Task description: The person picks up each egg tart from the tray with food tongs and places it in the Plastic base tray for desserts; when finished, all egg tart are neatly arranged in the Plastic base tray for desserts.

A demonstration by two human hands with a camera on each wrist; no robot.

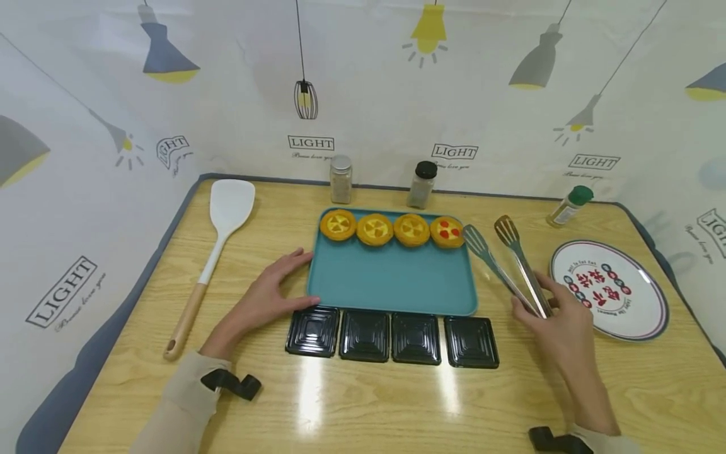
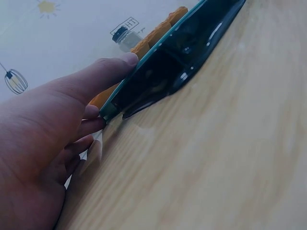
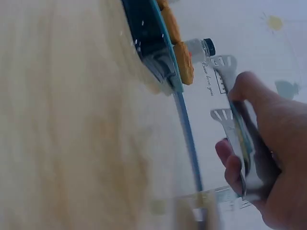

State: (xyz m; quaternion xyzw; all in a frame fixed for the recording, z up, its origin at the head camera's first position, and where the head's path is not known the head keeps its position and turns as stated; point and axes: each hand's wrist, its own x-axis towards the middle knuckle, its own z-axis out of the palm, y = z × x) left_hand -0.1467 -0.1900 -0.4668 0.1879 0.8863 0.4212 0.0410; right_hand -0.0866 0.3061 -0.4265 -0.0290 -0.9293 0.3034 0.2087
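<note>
The person's left hand rests at the near left corner of a rectangular teal tray, thumb and fingers spread and touching its edge, not clenched round it. The right hand grasps a pair of metal tongs with slotted ends, thumb on one side and fingers on the other, and the two arms stand apart with nothing between them. The tongs are to the right of the tray, their left tip just beside the end of a row of four round, golden-brown tarts; from here I cannot tell whether that tip touches anything. The tarts sit on the tray along its far edge, the rightmost topped with red pieces, the other three with yellow.

In front of the tray, four square black plastic dishes lie side by side on the pale wooden table. Over to the left is a white spatula with a wooden handle. Behind the tray stand a silver-capped clear shaker and a black-capped one. A white oval plate with red lettering lies near the right hand, with a green-capped shaker beyond it.
</note>
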